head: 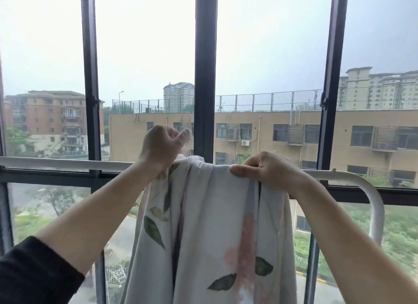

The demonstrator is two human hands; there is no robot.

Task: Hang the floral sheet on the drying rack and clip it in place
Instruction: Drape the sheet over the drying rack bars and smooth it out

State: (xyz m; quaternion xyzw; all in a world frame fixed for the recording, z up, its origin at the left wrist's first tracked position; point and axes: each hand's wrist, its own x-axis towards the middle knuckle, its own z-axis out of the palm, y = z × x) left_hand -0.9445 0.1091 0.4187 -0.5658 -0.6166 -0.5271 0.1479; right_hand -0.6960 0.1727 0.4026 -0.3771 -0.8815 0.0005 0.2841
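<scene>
Beside window (pixel 205 77), draping step: gripping bunched floral sheet (pixel 214 213) atop drying rack (pixel 352 175) with right hand (pixel 269 171); left hand (pixel 161 146) curled above, grip unclear. Next: spreading outward from fingers, then clipping.

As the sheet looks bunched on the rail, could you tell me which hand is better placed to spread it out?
Probably the left hand: it sits above the white rail, with bare rail on its side, while the right hand pinches the floral sheet against the rail.
</scene>
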